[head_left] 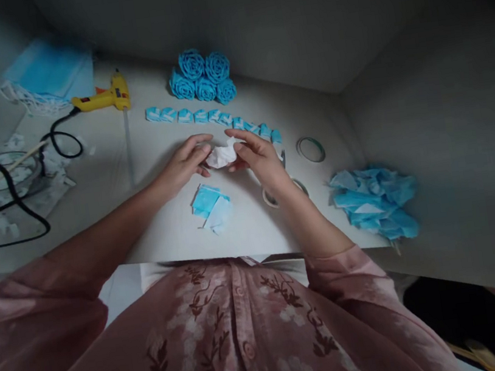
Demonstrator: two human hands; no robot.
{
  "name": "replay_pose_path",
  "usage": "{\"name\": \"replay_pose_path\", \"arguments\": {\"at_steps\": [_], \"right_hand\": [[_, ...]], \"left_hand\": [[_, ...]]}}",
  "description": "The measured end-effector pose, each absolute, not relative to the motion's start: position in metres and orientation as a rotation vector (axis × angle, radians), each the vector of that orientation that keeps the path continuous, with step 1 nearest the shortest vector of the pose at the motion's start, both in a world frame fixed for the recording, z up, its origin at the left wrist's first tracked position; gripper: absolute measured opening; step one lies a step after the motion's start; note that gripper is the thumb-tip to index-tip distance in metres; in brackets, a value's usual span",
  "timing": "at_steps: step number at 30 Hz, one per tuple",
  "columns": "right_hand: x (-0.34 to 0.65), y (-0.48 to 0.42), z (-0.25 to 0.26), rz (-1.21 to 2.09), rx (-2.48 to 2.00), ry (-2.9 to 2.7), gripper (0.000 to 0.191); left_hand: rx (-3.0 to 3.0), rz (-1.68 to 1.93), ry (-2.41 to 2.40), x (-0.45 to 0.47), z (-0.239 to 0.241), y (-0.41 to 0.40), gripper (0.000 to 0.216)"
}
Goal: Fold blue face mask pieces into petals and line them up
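Observation:
Between my two hands, above the middle of the table, is a crumpled white piece of thin material (222, 155); whether it is paper or mask fabric I cannot tell. My left hand (191, 159) pinches its left end between thumb and fingers. At its right end, my right hand (255, 154) grips it the same way. Just below the hands lie a few cut blue and white mask pieces (208, 203). Behind them runs a row of small folded blue and white pieces (201, 116), partly covered by my right hand.
Several blue fabric roses (204, 76) sit at the back. On the left are a yellow glue gun (101, 98), stacked face masks (50, 72) and a cluttered round container (6, 173). On the right are a ring (310, 149), a tape roll (270, 198) behind my wrist and a blue fabric heap (374, 201).

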State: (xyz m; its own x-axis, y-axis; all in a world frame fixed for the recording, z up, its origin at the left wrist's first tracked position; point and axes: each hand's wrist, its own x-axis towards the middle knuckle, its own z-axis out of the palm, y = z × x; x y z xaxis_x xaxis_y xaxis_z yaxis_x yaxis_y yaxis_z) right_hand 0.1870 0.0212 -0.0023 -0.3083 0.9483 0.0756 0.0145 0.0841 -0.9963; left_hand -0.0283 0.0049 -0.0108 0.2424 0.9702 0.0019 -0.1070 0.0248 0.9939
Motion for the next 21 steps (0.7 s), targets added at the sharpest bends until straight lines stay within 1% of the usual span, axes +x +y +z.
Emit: {"name": "replay_pose_path", "arguments": {"at_steps": [3, 8, 14, 18, 21], "right_hand": [[0.181, 0.015, -0.005, 1.348, -0.995, -1.432, 0.055], [0.183, 0.006, -0.015, 1.346, -1.04, -1.367, 0.055], [0.189, 0.009, -0.024, 1.358, -1.034, -1.276, 0.054], [0.189, 0.01, -0.023, 1.405, -1.047, -1.212, 0.061], [0.188, 0.007, -0.018, 1.419, -1.051, -1.268, 0.066]], "left_hand": [[1.286, 1.072, 0.945, -0.029, -0.009, 0.003, 0.048], [1.338, 0.991, 0.919, -0.029, -0.012, 0.003, 0.056], [1.333, 1.037, 0.939, -0.03, -0.014, 0.007, 0.049], [1.348, 1.048, 0.937, -0.03, -0.013, 0.006, 0.052], [1.382, 1.063, 0.938, -0.028, -0.013, 0.004, 0.054]]}}
